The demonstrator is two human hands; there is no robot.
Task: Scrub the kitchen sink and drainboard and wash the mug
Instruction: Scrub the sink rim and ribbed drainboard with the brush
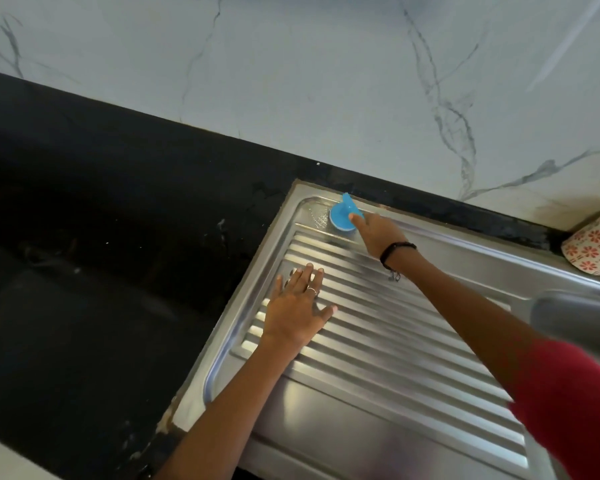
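Drainboard (378, 341) ridges lie under the flat, spread left hand (297, 311); ahead, the right hand (378, 233) pinches a blue scrubber (342, 216) by the far-left rim, black worktop (118, 237) beyond.

Counts: two hands, left hand (297, 306) and right hand (378, 233); one blue scrubber (342, 216); one steel drainboard (413, 341); one floral mug (593, 245); one ring (311, 290); one black wristband (395, 249); one red sleeve (575, 403); one black counter (101, 220).
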